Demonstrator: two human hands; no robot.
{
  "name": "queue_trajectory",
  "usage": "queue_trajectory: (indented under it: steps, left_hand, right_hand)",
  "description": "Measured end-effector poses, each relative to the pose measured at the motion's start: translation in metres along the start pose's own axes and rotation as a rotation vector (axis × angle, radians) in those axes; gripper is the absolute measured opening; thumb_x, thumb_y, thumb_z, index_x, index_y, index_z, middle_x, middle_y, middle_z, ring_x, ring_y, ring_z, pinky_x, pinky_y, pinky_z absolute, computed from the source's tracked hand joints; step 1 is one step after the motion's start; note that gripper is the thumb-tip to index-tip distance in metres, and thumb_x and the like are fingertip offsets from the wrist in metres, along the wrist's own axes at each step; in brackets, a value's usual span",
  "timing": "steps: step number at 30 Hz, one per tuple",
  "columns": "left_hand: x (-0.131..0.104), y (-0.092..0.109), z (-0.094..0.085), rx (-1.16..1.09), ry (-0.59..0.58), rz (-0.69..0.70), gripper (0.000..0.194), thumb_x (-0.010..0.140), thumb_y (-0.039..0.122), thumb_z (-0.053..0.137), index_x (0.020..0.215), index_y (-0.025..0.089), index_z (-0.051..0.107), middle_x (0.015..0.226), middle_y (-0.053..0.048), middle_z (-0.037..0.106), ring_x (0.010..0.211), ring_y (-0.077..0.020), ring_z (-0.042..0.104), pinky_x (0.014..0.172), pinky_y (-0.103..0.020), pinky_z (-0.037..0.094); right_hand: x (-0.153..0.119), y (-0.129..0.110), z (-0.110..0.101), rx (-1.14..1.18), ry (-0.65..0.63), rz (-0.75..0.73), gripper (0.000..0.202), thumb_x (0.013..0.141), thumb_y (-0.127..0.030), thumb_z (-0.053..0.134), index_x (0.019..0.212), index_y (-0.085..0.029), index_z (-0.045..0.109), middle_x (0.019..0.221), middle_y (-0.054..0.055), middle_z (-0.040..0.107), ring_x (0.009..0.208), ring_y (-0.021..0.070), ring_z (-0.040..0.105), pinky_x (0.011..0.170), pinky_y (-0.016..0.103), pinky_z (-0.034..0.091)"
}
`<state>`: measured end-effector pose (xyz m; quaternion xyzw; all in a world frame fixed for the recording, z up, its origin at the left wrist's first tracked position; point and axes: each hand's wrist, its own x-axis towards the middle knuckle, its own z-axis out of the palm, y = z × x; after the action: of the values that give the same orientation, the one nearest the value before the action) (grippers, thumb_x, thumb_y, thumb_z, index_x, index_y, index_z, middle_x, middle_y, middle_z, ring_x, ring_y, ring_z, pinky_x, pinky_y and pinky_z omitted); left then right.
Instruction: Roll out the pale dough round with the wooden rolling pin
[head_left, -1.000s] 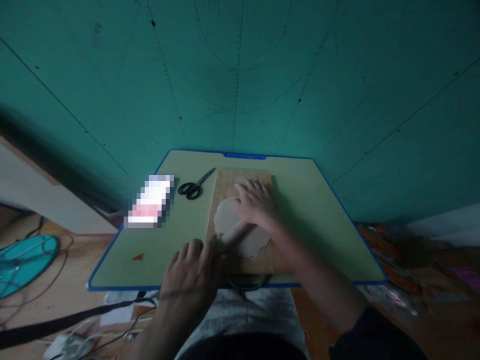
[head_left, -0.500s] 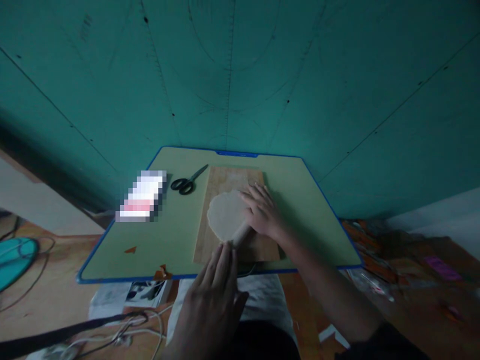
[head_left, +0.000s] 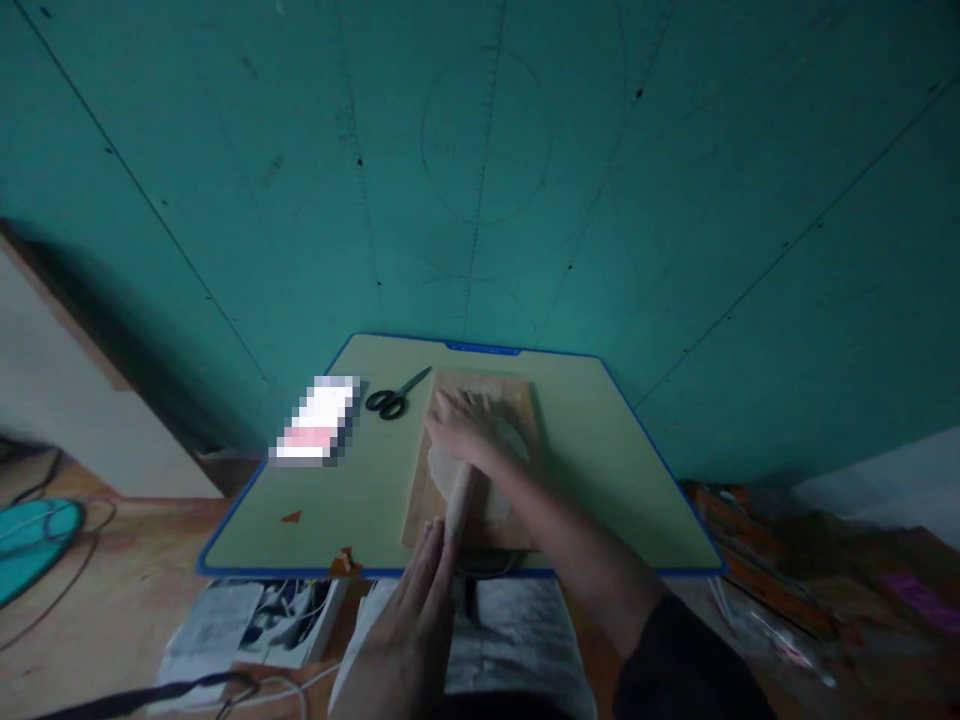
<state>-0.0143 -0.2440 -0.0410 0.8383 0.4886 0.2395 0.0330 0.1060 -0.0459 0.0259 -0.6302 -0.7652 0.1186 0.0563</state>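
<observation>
Pale dough (head_left: 445, 474) lies flat; left hand (head_left: 415, 610) rests unclenched along rolling pin (head_left: 460, 503); right hand (head_left: 460, 426) covers its far end, grip unclear.

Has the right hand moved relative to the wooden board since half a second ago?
Yes: the right hand has moved left across the wooden board, from its right edge towards its left side, nearer the scissors.
</observation>
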Motion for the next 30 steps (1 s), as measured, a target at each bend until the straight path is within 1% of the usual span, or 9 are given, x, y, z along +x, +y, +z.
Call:
queue_trajectory:
  steps: [3,6,9,12,15,20,23,27,30]
  left_hand:
    - [-0.005,-0.001,0.0,-0.025,-0.022,0.011,0.083,0.086,-0.002,0.035,0.159,0.022,0.004,0.157,-0.017,0.033,0.135,-0.0265,0.048,0.097,-0.034,0.057]
    - [-0.004,-0.004,0.003,-0.08,0.025,0.073,0.077,0.086,0.003,0.039,0.158,0.018,0.016,0.16,-0.016,0.028,0.144,-0.0292,0.033,0.103,-0.04,0.053]
    - [0.003,-0.002,0.004,-0.144,0.061,0.205,0.076,0.079,0.005,0.043,0.154,0.018,0.031,0.161,-0.014,0.027,0.148,-0.032,0.024,0.105,-0.049,0.049]
    - [0.017,0.008,0.002,-0.174,-0.038,0.289,0.067,0.077,0.006,0.047,0.142,0.021,0.05,0.16,-0.012,0.031,0.149,-0.0342,0.022,0.105,-0.056,0.048]
    - [0.031,0.022,-0.001,-0.188,-0.102,0.311,0.055,0.077,0.01,0.051,0.129,0.021,0.062,0.157,-0.011,0.037,0.149,-0.0366,0.021,0.104,-0.062,0.046]
    - [0.054,0.042,-0.014,-0.228,-0.319,0.352,0.053,0.074,0.02,0.062,0.127,0.024,0.065,0.153,-0.01,0.044,0.148,-0.039,0.021,0.109,-0.069,0.036]
    - [0.066,0.052,-0.022,-0.276,-0.398,0.381,0.05,0.078,0.03,0.066,0.127,0.025,0.065,0.153,-0.008,0.044,0.148,-0.0354,0.024,0.115,-0.067,0.029]
    - [0.075,0.062,-0.016,-0.287,-0.399,0.383,0.054,0.081,0.04,0.068,0.133,0.026,0.061,0.158,-0.009,0.036,0.149,-0.0341,0.021,0.117,-0.062,0.028]
    - [0.069,0.062,0.003,-0.173,-0.304,0.325,0.063,0.079,0.03,0.069,0.139,0.023,0.054,0.16,-0.015,0.028,0.149,-0.0384,0.017,0.114,-0.066,0.031]
  right_hand:
    - [0.008,-0.018,0.008,0.009,0.045,-0.016,0.058,0.099,-0.05,0.03,0.141,-0.013,0.049,0.151,0.019,0.044,0.144,0.0335,0.033,0.118,0.061,0.015]
    - [0.008,-0.02,0.015,-0.038,0.085,-0.064,0.064,0.099,-0.052,0.03,0.143,-0.008,0.046,0.152,0.023,0.042,0.145,0.0346,0.031,0.119,0.059,0.011]
    - [0.003,-0.009,0.018,-0.097,0.133,-0.11,0.064,0.099,-0.052,0.033,0.143,-0.007,0.046,0.149,0.023,0.046,0.144,0.0339,0.033,0.119,0.057,0.014]
    - [-0.003,0.008,0.018,-0.098,0.152,-0.136,0.063,0.099,-0.051,0.034,0.142,-0.008,0.048,0.149,0.023,0.046,0.144,0.0344,0.033,0.119,0.057,0.015]
    - [-0.009,0.027,0.014,-0.068,0.125,-0.137,0.059,0.1,-0.049,0.033,0.142,-0.011,0.05,0.153,0.021,0.041,0.146,0.0331,0.029,0.119,0.055,0.014]
    - [-0.021,0.054,0.006,-0.057,0.061,-0.121,0.05,0.098,-0.033,0.038,0.145,-0.017,0.047,0.159,0.015,0.032,0.149,0.029,0.023,0.121,0.052,0.01]
    - [-0.028,0.072,0.003,-0.046,0.026,-0.056,0.053,0.097,-0.029,0.038,0.148,-0.017,0.044,0.161,0.015,0.027,0.15,0.0283,0.02,0.121,0.051,0.01]
    - [-0.041,0.094,0.0,-0.038,0.028,-0.001,0.058,0.098,-0.027,0.033,0.154,-0.014,0.03,0.161,0.015,0.028,0.15,0.0257,0.02,0.121,0.051,0.012]
    - [-0.052,0.104,-0.003,-0.041,0.014,0.045,0.058,0.099,-0.027,0.029,0.156,-0.015,0.026,0.161,0.014,0.027,0.15,0.0256,0.021,0.121,0.051,0.012]
